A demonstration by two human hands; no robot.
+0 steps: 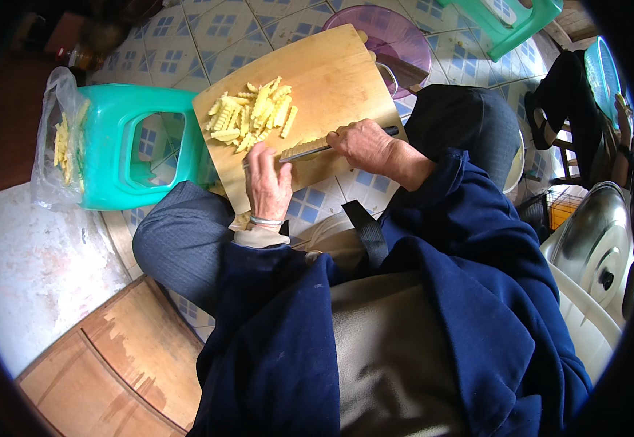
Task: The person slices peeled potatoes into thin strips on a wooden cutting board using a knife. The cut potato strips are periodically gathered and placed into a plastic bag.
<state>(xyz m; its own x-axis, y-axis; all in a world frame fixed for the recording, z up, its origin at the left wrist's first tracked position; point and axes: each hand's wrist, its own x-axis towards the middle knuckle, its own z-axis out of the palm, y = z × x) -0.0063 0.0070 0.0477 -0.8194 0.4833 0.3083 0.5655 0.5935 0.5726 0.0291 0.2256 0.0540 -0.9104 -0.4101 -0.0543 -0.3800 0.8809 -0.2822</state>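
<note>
A wooden cutting board (pixel 317 71) lies before me at a slant, about level with my knees. On its left half is a heap of crinkle-cut potato sticks (pixel 257 112). My right hand (pixel 366 145) grips a crinkle-cutting knife (pixel 305 153), whose wavy blade points left, low over the board's near part. The end of its black handle shows beyond my knuckles. Close to the blade's tip is my left hand (pixel 268 183), slightly blurred, with thumb and fingers apart and nothing visible between them. Something pale shows along the blade, partly hidden by it and my right hand.
Left of the board, a green plastic stool (pixel 107 147) bears a clear plastic bag (pixel 57 153) with cut sticks inside. Behind the board are a purple basin (pixel 350 19) and a cleaver (pixel 401 68). Another person (pixel 573 104) sits at right beside a blue basin (pixel 603 76). A metal lid (pixel 590 240) stands nearer.
</note>
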